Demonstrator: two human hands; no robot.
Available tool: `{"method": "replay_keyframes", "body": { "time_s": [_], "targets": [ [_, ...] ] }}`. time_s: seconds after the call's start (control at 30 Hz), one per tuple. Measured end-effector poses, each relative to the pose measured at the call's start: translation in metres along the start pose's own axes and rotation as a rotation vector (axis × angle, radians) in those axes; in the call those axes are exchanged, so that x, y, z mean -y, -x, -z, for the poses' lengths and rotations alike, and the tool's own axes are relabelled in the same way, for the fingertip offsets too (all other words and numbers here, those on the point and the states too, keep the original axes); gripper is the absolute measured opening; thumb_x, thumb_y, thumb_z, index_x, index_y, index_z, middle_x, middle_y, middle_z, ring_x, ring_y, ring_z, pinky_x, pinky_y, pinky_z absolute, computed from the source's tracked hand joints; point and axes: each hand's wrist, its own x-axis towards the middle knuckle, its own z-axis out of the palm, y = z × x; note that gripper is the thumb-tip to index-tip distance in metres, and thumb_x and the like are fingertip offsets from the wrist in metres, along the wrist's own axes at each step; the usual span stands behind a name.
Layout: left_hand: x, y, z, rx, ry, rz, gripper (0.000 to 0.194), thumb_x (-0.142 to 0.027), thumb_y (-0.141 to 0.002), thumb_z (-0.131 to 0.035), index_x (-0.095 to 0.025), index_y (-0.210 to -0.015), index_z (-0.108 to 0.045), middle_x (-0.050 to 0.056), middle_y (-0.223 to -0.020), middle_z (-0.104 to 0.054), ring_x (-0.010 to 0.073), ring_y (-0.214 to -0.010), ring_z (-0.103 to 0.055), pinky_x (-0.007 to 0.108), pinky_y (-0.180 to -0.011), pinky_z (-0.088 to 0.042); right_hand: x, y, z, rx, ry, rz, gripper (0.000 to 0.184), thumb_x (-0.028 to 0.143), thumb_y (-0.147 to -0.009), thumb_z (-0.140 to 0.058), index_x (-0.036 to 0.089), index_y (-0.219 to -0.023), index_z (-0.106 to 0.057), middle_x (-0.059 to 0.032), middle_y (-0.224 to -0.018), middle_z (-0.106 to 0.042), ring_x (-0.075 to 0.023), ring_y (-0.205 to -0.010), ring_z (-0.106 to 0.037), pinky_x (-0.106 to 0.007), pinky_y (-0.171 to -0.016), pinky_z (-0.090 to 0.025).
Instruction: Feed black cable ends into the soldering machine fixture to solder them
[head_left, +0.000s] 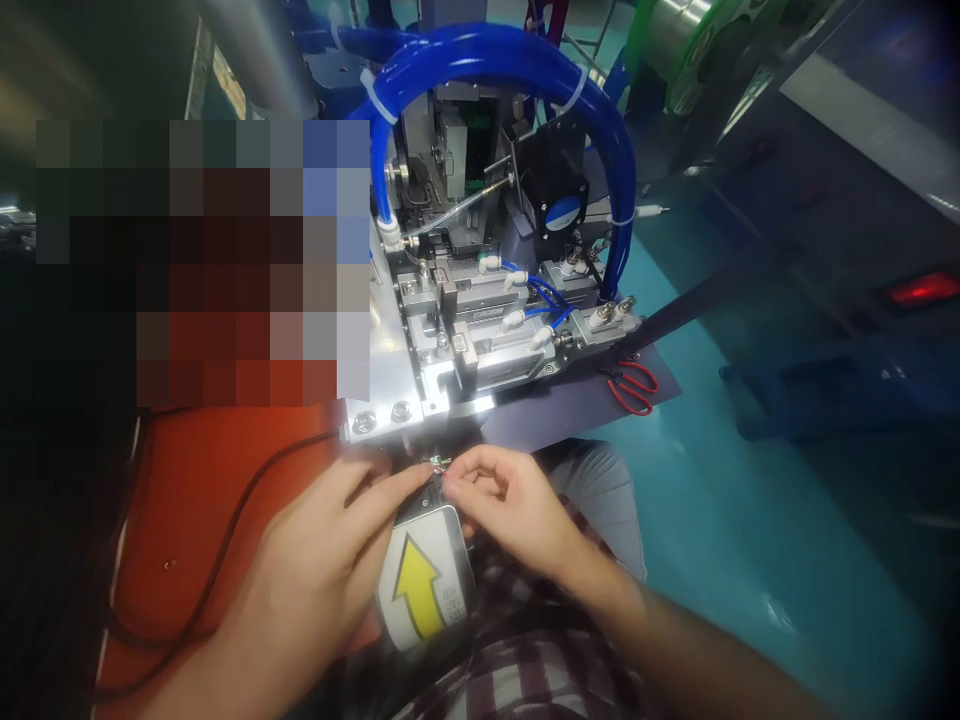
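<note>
At small part (439,464): left hand (326,530) extended, right hand (514,500) curled.

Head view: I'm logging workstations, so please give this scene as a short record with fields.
Left hand: index fingertip at a small part, too small to identify
Right hand: thumb and fingertips at the same part
Nearer the person: white panel with yellow arrow
Beyond the hands: metal machine with arched blue hose
By machine's right end: red-handled tool on dark sheet

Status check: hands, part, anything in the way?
Left hand at tiny part; right hand pinched close beside it. Part's details too small to tell. Red-handled hand tool lies apart from both hands.
</note>
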Motion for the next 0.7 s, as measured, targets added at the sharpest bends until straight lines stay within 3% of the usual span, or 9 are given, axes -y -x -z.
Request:
{"method": "replay_keyframes", "body": {
  "time_s": [0.1, 0.23, 0.33, 0.57, 0.7],
  "targets": [
    [-0.0022, -0.0023, 0.0002, -0.015, -0.018, -0.014, 0.027, -0.024, -0.097, -0.05, -0.019, -0.117, -0.068, 0.006, -0.094, -0.062, 0.0151, -0.078, -0.066, 0.021, -0.066, -0.052, -0.0022, 0.004, -0.0051, -0.075, 0.055, 0.102, 0.01, 0.025, -0.081, -0.067, 0.017, -0.076, -0.063, 0.0046, -0.06, -0.055, -0.0097, -0.05, -0.053, -0.022, -0.05, -0.043],
    [-0.0029, -0.0036, -0.0002, -0.059, -0.041, -0.044, 0.027, -0.021, -0.098, -0.048, -0.018, -0.114, -0.069, 0.005, -0.092, -0.06, 0.0138, -0.078, -0.065, 0.02, -0.067, -0.051, 0.0006, 0.0073, -0.0051, -0.211, 0.386, 0.468, 0.011, 0.017, -0.084, -0.059, 0.017, -0.074, -0.064, 0.0, -0.07, -0.06, -0.0121, -0.061, -0.055, -0.026, -0.061, -0.045],
    [-0.0025, -0.0027, -0.0012, -0.08, -0.04, -0.053, 0.027, -0.022, -0.099, -0.047, -0.016, -0.114, -0.069, 0.005, -0.095, -0.06, 0.0129, -0.08, -0.064, 0.02, -0.069, -0.05, 0.0013, 0.0071, -0.0041, -0.238, 0.509, 0.612, 0.015, 0.014, -0.086, -0.056, 0.018, -0.073, -0.062, 0.0, -0.069, -0.059, -0.0125, -0.062, -0.056, -0.026, -0.062, -0.045],
    [-0.0024, -0.0038, -0.0014, -0.06, -0.037, -0.069, 0.026, -0.02, -0.099, -0.047, -0.016, -0.113, -0.068, 0.004, -0.095, -0.057, 0.0115, -0.079, -0.063, 0.019, -0.068, -0.048, 0.0026, 0.0036, -0.0042, -0.259, 0.481, 0.679, 0.015, 0.011, -0.084, -0.055, 0.017, -0.071, -0.06, 0.0017, -0.067, -0.055, -0.0105, -0.06, -0.053, -0.023, -0.058, -0.043],
    [0.0018, -0.0009, 0.0001, 0.007, -0.032, -0.045, 0.028, -0.019, -0.098, -0.05, -0.02, -0.122, -0.064, 0.004, -0.101, -0.056, 0.0117, -0.085, -0.063, 0.018, -0.072, -0.049, 0.0077, 0.0041, 0.001, -0.233, 0.431, 0.608, 0.013, 0.01, -0.083, -0.057, 0.016, -0.072, -0.06, 0.0029, -0.067, -0.054, -0.0094, -0.058, -0.051, -0.022, -0.058, -0.043]
  ]
}}
